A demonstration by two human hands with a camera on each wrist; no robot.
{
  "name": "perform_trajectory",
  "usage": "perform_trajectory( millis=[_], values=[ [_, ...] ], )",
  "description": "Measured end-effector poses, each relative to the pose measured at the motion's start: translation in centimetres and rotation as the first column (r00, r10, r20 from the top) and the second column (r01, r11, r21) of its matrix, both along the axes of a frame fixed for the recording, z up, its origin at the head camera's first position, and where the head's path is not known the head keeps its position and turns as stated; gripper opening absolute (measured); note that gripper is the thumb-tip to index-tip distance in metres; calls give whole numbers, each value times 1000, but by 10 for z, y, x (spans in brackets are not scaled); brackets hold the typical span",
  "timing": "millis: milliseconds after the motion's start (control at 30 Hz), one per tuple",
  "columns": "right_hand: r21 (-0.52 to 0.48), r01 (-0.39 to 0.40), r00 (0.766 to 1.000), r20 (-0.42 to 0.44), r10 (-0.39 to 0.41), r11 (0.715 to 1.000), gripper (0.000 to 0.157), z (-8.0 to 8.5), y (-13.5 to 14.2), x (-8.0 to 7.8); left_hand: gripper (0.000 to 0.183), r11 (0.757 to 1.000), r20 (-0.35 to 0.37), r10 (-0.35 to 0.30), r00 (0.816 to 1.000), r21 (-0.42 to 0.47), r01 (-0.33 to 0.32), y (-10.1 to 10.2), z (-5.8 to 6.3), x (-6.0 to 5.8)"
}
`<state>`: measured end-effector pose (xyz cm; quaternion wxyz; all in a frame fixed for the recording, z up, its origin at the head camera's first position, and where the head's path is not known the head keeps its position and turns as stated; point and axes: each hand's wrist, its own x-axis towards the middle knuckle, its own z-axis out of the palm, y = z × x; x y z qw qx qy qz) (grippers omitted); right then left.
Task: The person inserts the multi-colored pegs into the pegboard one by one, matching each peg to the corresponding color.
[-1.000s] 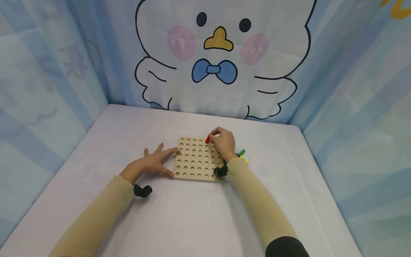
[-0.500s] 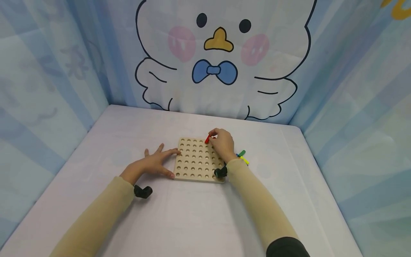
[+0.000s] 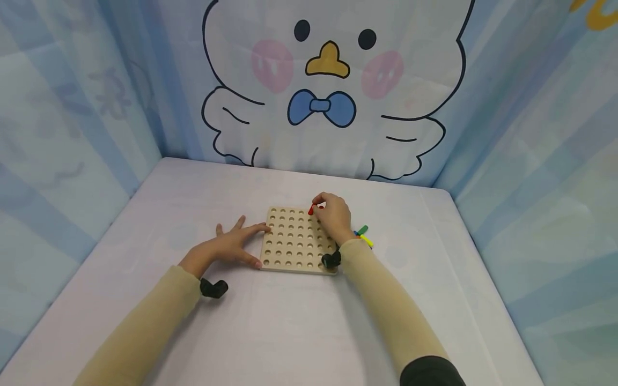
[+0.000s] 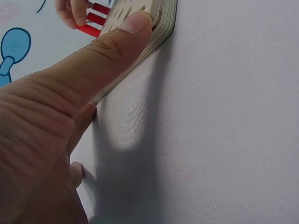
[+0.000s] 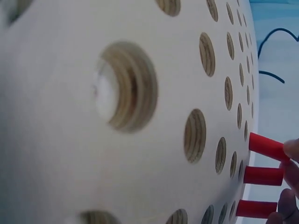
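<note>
A square wooden pegboard [image 3: 292, 244] with rows of round holes lies on the table. My left hand [image 3: 232, 244] is spread along its left side, index fingertip on the edge and thumb [image 4: 107, 46] on the near corner. Over the far right part of the board, my right hand [image 3: 335, 214] pinches a red peg [image 3: 311, 209] between thumb and fingertips. In the right wrist view this red peg [image 5: 266, 145] leans slightly, its lower end at a hole in the far row. Beside it two more red pegs, a middle one [image 5: 264, 176] and an outer one [image 5: 256, 209], stand in the board.
Right of the board, partly behind the right wrist, lie loose pegs, among them a green peg [image 3: 363, 229], a yellow peg [image 3: 367, 240] and a bit of blue. A white cloth covers the table [image 3: 289, 327]. Printed curtains [image 3: 415, 69] close off the back and sides.
The red peg in my right fingers stands a little more upright and shows less of its length. My left hand holds its place on the board.
</note>
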<state>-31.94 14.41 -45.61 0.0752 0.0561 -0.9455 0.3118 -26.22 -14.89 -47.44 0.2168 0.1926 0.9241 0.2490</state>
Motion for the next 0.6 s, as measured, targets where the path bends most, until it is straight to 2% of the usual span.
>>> perform_trajectory(
  millis=[267, 467, 600],
  values=[
    [10, -39, 999, 17, 39, 999, 21, 0, 1, 2, 100, 1000, 3, -9, 1000, 13, 9, 0, 2, 0],
    [19, -28, 998, 49, 27, 999, 24, 2, 3, 3, 101, 1000, 6, -12, 1000, 3, 12, 0, -1, -2],
    [34, -11, 1000, 27, 10, 999, 24, 2, 8, 3, 101, 1000, 5, -8, 1000, 6, 8, 0, -1, -2]
  ],
)
